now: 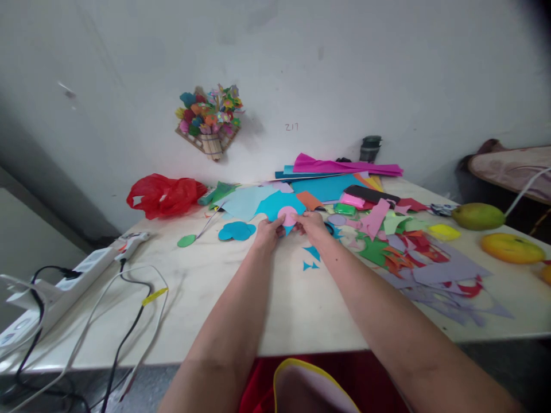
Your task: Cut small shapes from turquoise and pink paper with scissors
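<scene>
Both hands meet over the middle of the table (206,298). My left hand (271,230) pinches the left side of a pink paper circle (287,216) laid against blue paper (279,202). On the other side, my right hand (310,222) grips the same pink circle and blue paper between its fingers. Part of a dark ring, perhaps a scissor handle, shows beside my right hand (329,228). Blue paper circles (236,230) overlap in a small pile to the left. Small blue scraps (313,252) lie just below my right hand.
Colourful paper scraps (430,258) spread over the right side, with a green mango (478,216) and a yellow one (512,248) beyond. A red plastic bag (166,195) sits at the back left. A power strip (64,287) with cables lies at the left edge.
</scene>
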{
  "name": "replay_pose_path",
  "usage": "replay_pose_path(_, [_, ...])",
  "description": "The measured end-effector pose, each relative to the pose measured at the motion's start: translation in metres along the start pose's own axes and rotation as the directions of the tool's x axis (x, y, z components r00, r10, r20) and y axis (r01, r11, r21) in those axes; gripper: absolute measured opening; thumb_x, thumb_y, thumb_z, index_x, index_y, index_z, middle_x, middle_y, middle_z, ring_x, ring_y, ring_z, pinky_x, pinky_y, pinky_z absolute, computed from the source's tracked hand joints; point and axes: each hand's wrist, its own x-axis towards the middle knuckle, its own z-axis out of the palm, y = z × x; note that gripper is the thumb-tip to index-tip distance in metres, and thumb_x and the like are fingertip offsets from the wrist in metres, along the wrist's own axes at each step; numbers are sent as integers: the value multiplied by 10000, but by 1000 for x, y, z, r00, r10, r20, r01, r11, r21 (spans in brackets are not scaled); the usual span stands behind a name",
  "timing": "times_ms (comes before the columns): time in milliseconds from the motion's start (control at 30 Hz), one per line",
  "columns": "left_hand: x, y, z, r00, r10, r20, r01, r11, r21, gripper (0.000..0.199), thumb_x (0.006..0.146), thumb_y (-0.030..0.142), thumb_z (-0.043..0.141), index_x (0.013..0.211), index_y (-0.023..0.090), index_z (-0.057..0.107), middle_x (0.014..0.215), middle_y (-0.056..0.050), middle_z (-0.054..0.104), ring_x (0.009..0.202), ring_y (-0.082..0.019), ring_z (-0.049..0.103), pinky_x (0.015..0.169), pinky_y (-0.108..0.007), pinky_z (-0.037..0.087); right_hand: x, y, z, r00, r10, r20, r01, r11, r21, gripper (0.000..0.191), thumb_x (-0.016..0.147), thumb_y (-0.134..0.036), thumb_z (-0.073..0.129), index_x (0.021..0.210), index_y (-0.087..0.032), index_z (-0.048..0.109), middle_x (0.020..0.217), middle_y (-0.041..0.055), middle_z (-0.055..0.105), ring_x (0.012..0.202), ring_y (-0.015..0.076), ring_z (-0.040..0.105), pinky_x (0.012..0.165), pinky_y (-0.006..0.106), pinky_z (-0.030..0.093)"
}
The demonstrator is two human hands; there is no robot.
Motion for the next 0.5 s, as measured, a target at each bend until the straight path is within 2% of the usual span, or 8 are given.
replay_pose_path(333, [-3, 3, 2, 1000, 6, -27, -6, 1000, 8, 579, 468, 307, 939, 524, 196, 373, 463, 65, 387, 419, -45, 337, 415, -246, 242, 4, 4, 0, 1000, -12, 11, 12, 1000, 3, 438, 690, -155, 806, 524, -205, 404, 423, -40, 542, 359, 90, 536, 289, 164, 287])
replay_pose_path(500, [-1, 2, 1, 999, -26, -36, 26, 1000, 2, 515, 472, 285, 940, 536, 174, 442, 471, 46, 433, 419, -55, 377, 413, -246, 281, 8, 8, -1, 1000, -19, 12, 19, 1000, 9, 449, 680, -159, 804, 533, -215, 383, 420, -41, 537, 361, 98, 544, 287, 167, 273])
